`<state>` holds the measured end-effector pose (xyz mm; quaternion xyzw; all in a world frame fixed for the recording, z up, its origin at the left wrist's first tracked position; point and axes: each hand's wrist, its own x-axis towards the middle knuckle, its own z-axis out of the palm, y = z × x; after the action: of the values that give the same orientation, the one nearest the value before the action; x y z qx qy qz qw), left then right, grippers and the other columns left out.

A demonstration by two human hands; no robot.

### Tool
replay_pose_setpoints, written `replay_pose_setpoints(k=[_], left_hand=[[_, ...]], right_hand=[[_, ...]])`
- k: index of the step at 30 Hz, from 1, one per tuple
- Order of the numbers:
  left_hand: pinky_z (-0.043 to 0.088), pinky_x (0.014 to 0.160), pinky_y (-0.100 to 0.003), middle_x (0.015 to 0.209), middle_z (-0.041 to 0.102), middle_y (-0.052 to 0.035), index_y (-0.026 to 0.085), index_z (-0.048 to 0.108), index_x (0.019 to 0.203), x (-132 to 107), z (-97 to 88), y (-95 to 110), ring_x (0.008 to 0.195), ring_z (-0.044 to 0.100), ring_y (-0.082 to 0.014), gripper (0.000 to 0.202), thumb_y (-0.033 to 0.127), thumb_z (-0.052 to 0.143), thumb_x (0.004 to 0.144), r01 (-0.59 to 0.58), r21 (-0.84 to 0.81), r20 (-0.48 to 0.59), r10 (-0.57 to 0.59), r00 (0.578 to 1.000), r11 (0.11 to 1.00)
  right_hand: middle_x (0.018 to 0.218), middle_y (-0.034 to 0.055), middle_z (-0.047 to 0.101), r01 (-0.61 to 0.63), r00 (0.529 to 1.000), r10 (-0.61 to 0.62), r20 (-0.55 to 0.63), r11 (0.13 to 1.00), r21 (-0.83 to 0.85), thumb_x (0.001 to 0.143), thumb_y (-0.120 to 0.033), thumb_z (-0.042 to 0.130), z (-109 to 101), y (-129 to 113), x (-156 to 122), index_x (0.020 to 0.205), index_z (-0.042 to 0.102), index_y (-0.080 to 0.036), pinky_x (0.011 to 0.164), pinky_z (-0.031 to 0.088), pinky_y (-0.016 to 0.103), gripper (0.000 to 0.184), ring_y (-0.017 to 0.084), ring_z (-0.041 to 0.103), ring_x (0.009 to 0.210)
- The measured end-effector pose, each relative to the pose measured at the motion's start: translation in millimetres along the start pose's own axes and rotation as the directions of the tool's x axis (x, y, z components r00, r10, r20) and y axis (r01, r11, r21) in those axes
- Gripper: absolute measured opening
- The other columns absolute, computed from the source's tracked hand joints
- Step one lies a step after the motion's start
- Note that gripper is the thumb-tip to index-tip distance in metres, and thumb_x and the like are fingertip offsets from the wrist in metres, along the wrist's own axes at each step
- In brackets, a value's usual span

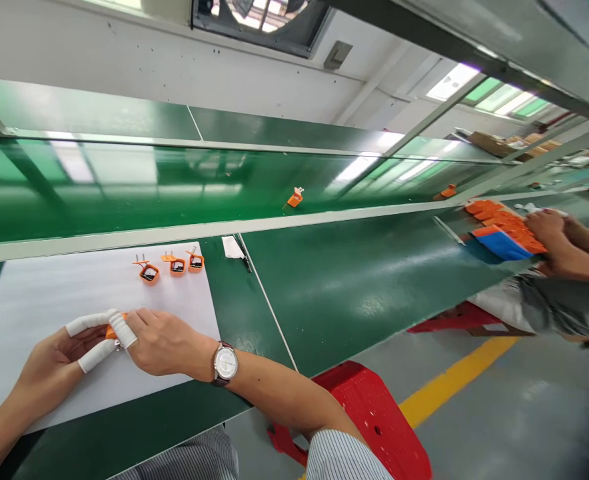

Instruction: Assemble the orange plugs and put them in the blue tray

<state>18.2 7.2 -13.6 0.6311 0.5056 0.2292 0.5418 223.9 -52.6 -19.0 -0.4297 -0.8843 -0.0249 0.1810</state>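
Both my hands meet over a white sheet on the green bench. My left hand, with white tape on two fingers, and my right hand, with a taped finger and a wristwatch, pinch one small orange part between them. Most of that part is hidden by the fingers. Three more small orange parts with metal pins stand in a row on the sheet beyond my hands.
A single orange part rides on the green conveyor belt behind the bench. At the right, another person's hands rest by a pile of orange parts and a blue tray. A red stool stands below.
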Motion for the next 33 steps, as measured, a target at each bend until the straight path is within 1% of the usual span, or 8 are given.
replay_pose_setpoints(k=[6, 13, 20, 23, 26, 27, 30, 33], left_hand=[[0.055, 0.105, -0.041, 0.125, 0.071, -0.012, 0.017, 0.065, 0.117, -1, 3.3, 6, 0.117, 0.067, -0.0289, 0.048, 0.039, 0.08, 0.077, 0.003, -0.266, 0.149, 0.038, 0.988, 0.964], [0.047, 0.111, -0.043, 0.132, 0.067, -0.0108, 0.019, 0.066, 0.122, -7, -1.2, 18, 0.123, 0.062, -0.0283, 0.038, 0.032, 0.072, 0.086, -0.031, -0.276, 0.235, 0.099, 0.967, 0.961], [0.054, 0.098, -0.043, 0.127, 0.069, -0.0132, 0.016, 0.069, 0.118, -16, -8.1, 33, 0.109, 0.07, -0.0289, 0.037, 0.032, 0.073, 0.085, -0.106, -0.322, 0.151, 0.162, 0.975, 0.941], [0.057, 0.093, -0.045, 0.119, 0.072, -0.0141, 0.015, 0.069, 0.116, -37, -39.7, 48, 0.106, 0.071, -0.0306, 0.038, 0.034, 0.074, 0.083, -0.151, -0.295, 0.003, 0.159, 0.987, 0.944], [0.057, 0.096, -0.046, 0.119, 0.073, -0.0134, 0.017, 0.068, 0.119, -77, -95.1, 51, 0.111, 0.069, -0.0329, 0.045, 0.04, 0.075, 0.08, -0.151, -0.157, -0.283, 0.102, 0.954, 0.976], [0.055, 0.099, -0.046, 0.121, 0.073, -0.0128, 0.018, 0.068, 0.12, -93, -116.1, 49, 0.114, 0.067, -0.0334, 0.048, 0.043, 0.076, 0.079, -0.12, -0.101, -0.402, 0.07, 0.913, 0.988], [0.05, 0.107, -0.047, 0.129, 0.069, -0.0121, 0.02, 0.066, 0.125, -138, -174.3, 29, 0.125, 0.06, -0.0344, 0.06, 0.052, 0.077, 0.075, 0.052, -0.022, -0.709, -0.052, 0.703, 0.998], [0.049, 0.107, -0.047, 0.13, 0.069, -0.0135, 0.019, 0.066, 0.127, -164, -208.3, 1, 0.127, 0.059, -0.0342, 0.066, 0.055, 0.077, 0.073, 0.254, -0.036, -0.752, -0.194, 0.631, 0.967]], right_hand=[[0.112, 0.0158, 0.066, -0.184, 0.978, 0.207, -0.021, 0.906, 0.382, 0.101, -0.027, 0.041, -4, 7, -7, 0.144, 0.035, -0.006, 0.081, 0.057, 0.039, 0.048, 0.026, 0.062, 0.096], [0.111, 0.0092, 0.066, -0.288, 0.935, 0.351, 0.036, 0.7, 0.654, 0.104, -0.027, 0.037, -6, 16, -10, 0.141, 0.043, -0.02, 0.094, 0.054, 0.04, 0.039, 0.021, 0.064, 0.101], [0.11, 0.0073, 0.068, -0.282, 0.935, 0.356, 0.004, 0.735, 0.616, 0.103, -0.027, 0.039, -3, 13, -12, 0.141, 0.046, -0.024, 0.091, 0.058, 0.038, 0.039, 0.02, 0.067, 0.1], [0.114, 0.0069, 0.069, -0.287, 0.932, 0.361, -0.023, 0.777, 0.56, 0.101, -0.029, 0.042, 7, 16, -16, 0.14, 0.047, -0.028, 0.088, 0.061, 0.037, 0.039, 0.021, 0.069, 0.102], [0.118, 0.0068, 0.07, -0.282, 0.933, 0.358, -0.044, 0.799, 0.531, 0.099, -0.033, 0.045, 19, 22, -18, 0.139, 0.048, -0.031, 0.087, 0.062, 0.037, 0.04, 0.023, 0.07, 0.105], [0.118, 0.0069, 0.07, -0.28, 0.933, 0.356, -0.047, 0.802, 0.528, 0.098, -0.033, 0.046, 22, 24, -19, 0.138, 0.049, -0.031, 0.087, 0.063, 0.037, 0.04, 0.024, 0.071, 0.105], [0.116, 0.0074, 0.072, -0.262, 0.936, 0.346, -0.06, 0.802, 0.536, 0.096, -0.036, 0.047, 28, 27, -20, 0.135, 0.052, -0.031, 0.082, 0.064, 0.035, 0.039, 0.025, 0.073, 0.101], [0.114, 0.0085, 0.073, -0.26, 0.936, 0.346, -0.062, 0.799, 0.542, 0.095, -0.037, 0.048, 28, 29, -20, 0.13, 0.056, -0.031, 0.082, 0.064, 0.036, 0.036, 0.027, 0.074, 0.098]])
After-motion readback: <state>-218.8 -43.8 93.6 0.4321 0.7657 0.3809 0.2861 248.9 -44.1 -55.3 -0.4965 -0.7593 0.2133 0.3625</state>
